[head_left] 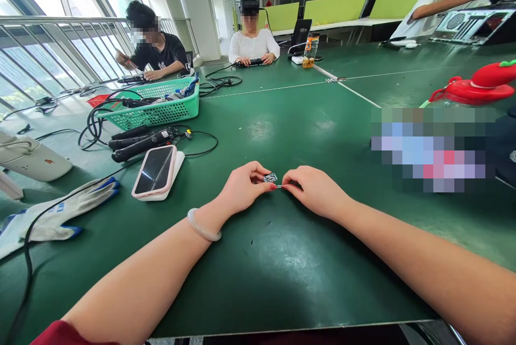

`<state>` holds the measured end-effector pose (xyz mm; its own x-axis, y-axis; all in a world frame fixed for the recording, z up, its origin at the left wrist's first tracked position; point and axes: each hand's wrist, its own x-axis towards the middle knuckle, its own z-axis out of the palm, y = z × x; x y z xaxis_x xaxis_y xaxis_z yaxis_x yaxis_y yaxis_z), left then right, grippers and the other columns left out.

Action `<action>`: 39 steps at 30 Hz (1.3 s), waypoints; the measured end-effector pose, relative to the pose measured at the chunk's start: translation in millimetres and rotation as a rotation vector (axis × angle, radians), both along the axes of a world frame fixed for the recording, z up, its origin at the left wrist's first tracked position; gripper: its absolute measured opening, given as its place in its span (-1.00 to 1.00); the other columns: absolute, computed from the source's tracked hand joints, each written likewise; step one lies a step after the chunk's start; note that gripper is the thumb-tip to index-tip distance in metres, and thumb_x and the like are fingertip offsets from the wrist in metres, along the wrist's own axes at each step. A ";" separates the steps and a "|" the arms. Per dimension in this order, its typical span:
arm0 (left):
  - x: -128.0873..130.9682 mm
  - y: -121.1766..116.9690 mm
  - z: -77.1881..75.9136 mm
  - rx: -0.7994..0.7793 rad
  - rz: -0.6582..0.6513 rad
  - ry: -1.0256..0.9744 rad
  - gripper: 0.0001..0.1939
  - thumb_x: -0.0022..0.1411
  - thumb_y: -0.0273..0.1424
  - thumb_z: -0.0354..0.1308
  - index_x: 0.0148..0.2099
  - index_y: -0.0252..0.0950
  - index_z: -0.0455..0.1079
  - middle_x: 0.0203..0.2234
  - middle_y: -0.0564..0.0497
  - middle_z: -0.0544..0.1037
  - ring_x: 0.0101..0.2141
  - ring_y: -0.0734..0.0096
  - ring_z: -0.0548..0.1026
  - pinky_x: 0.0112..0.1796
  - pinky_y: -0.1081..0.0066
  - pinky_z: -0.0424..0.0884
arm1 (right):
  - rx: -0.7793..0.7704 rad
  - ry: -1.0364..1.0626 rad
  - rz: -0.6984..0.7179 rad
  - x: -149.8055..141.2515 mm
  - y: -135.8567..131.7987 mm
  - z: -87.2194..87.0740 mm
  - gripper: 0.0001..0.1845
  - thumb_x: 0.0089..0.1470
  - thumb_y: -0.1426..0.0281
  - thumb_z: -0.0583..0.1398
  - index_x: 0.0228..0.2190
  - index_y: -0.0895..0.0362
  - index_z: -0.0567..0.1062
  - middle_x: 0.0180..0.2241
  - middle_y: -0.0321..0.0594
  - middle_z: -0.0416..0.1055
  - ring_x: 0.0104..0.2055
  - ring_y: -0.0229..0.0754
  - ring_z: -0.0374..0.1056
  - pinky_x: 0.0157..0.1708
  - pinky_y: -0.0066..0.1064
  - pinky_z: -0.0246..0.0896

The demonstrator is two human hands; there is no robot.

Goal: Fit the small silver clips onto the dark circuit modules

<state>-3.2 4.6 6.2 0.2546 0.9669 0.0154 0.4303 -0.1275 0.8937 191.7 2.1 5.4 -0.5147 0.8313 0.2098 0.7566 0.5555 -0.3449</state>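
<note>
Rod (279,187) is pinched crosswise between left hand (243,188) and right hand (316,190); patterned piece (270,177), just beyond, is held by the left.

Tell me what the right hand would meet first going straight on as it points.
The thin silver piece it seems to touch; just beyond, probably the left hand, though depth is unclear.

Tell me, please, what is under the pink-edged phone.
Under the phone, a flat white object juts out; the phone covers most of it, so its full shape cannot be seen.
</note>
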 end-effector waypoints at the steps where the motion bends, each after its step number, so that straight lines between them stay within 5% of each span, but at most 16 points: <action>1: 0.0 0.0 -0.2 0.001 -0.002 0.000 -0.71 -0.06 -0.33 0.32 -0.26 -0.30 0.39 -0.40 0.02 0.54 -0.40 0.45 0.46 -0.29 0.40 0.36 | -0.009 0.003 -0.010 -0.1 -0.2 0.8 -0.85 0.12 0.46 0.11 -0.43 0.11 0.48 -0.46 -0.25 0.45 -0.34 -0.19 0.32 -0.31 -0.37 0.17; 12: -0.4 -0.9 0.3 -0.011 -0.018 -0.021 -0.71 -0.06 -0.33 0.32 -0.26 -0.29 0.38 -0.42 0.04 0.54 -0.40 0.45 0.47 -0.30 0.41 0.37 | 0.032 0.132 0.062 3.4 0.1 -4.7 -0.66 0.18 0.52 -0.03 -0.18 0.10 0.50 -0.30 -0.19 0.46 -0.21 -0.16 0.34 -0.16 -0.30 0.24; 25: -1.5 -0.6 -0.9 0.006 -0.024 -0.004 -0.69 -0.06 -0.30 0.32 -0.25 -0.29 0.38 -0.41 0.03 0.54 -0.40 0.44 0.46 -0.30 0.39 0.37 | -0.028 0.091 -0.046 2.5 -2.6 2.5 -0.86 0.09 0.48 0.07 -0.38 0.10 0.42 -0.45 -0.27 0.41 -0.40 -0.23 0.28 -0.35 -0.41 0.16; 39: -0.7 -1.5 0.4 0.000 -0.020 0.008 -0.69 -0.05 -0.31 0.32 -0.25 -0.30 0.38 -0.41 0.03 0.54 -0.40 0.46 0.46 -0.30 0.41 0.37 | -0.008 0.066 0.000 5.3 -0.2 1.5 -0.76 0.11 0.49 0.08 -0.36 0.06 0.55 -0.36 -0.27 0.52 -0.27 -0.19 0.37 -0.22 -0.36 0.22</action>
